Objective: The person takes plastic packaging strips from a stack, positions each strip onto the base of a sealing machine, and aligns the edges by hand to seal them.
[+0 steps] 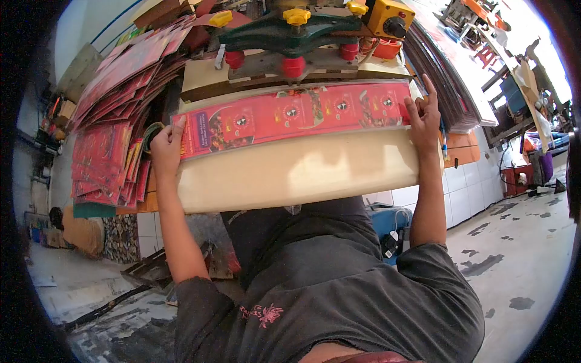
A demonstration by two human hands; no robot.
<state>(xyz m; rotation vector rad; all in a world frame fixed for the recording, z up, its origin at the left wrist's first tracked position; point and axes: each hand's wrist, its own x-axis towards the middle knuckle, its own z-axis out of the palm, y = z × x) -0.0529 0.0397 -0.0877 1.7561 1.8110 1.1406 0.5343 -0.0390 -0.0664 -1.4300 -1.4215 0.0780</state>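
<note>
A long red printed sheet (272,118) with food pictures and round logos lies across a cream-coloured board (296,166) in front of me. It looks glossy, as if covered in clear plastic. My left hand (166,147) pinches the sheet's left end, thumb on top. At the opposite end, my right hand (425,118) grips the right edge between thumb and curled fingers, its index finger pointing up. Just beyond the sheet stands a machine with a dark green crossbar (290,33), yellow knobs (296,16) and red round fittings (293,66).
Stacks of red printed sheets (100,160) lean in a heap at left. A roll of tape (151,136) sits by my left hand. A yellow control box (390,18) is behind the machine. Dark flat boards (445,78) are piled at right, beside an orange-brown tabletop edge (463,148).
</note>
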